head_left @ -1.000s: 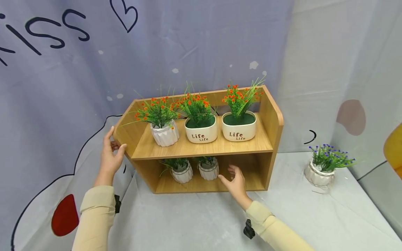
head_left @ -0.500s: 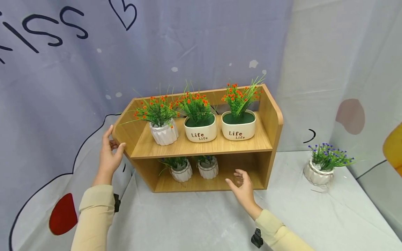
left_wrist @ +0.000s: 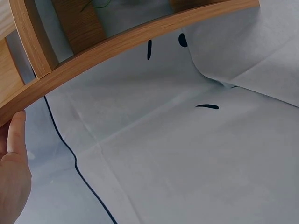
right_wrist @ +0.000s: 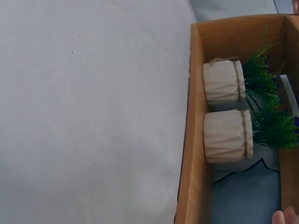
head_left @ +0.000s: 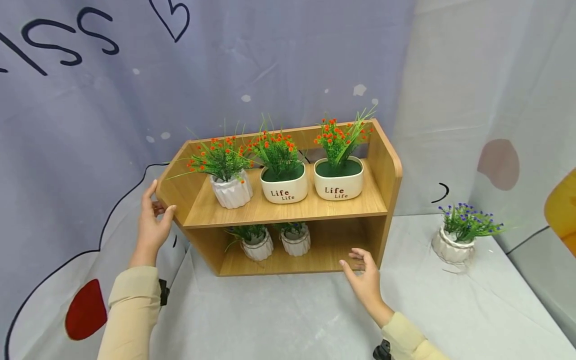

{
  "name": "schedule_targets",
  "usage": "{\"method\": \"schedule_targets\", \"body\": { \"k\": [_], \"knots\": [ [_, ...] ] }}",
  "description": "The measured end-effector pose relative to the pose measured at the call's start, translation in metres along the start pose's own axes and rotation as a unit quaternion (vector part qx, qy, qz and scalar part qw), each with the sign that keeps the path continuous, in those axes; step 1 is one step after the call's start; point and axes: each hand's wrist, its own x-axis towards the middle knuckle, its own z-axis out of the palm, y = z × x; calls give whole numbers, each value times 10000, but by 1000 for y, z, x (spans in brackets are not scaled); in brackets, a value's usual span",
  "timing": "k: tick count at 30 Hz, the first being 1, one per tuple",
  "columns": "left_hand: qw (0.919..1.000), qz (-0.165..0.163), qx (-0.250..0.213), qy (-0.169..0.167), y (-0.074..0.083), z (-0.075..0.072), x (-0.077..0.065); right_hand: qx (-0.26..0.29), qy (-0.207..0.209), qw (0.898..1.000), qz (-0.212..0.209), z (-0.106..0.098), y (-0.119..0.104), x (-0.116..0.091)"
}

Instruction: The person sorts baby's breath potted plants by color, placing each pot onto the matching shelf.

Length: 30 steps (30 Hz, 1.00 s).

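Observation:
My left hand [head_left: 154,227] grips the front edge of the left side panel of a two-tier wooden shelf [head_left: 288,219]; in the left wrist view the thumb [left_wrist: 17,128] meets that edge. My right hand [head_left: 365,277], empty with fingers loosely bent, is at the lower tier's right front. Two white pots of blue-flowered greenery, a left pot [head_left: 257,247] and a right pot [head_left: 296,242], stand on the lower tier. Above them are a white fluted pot [head_left: 231,191] and two cream "Life" planters, the middle planter [head_left: 285,189] and right planter [head_left: 338,184], all with orange flowers.
Another white pot with blue flowers [head_left: 453,245] stands on the cloth-covered table [head_left: 270,315], right of the shelf. A printed curtain [head_left: 279,60] hangs behind. Part of the right hand's fingertips [right_wrist: 279,217] shows at the right wrist view's corner.
My right hand has drawn back from beside the right pot on the lower tier, moving right and toward me. The left hand stays at the side panel. The head view has shifted slightly.

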Motion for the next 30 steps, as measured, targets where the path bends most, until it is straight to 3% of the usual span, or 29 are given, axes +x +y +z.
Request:
{"method": "schedule_targets", "body": {
  "k": [8,15,22,30],
  "knots": [
    [9991,200,-351,134,-3,1,-1,113,332,9993,-143,-20,-3,1],
    [9999,-169,32,-14,-2,0,-2,136,700,9967,-379,-38,1,3],
    [9997,-199,83,-83,1,-2,-3,-48,1023,9940,-372,-56,4,8],
    [9997,-197,122,-80,3,-1,-1,-208,1402,9899,-58,-74,37,11]
  ]
}}
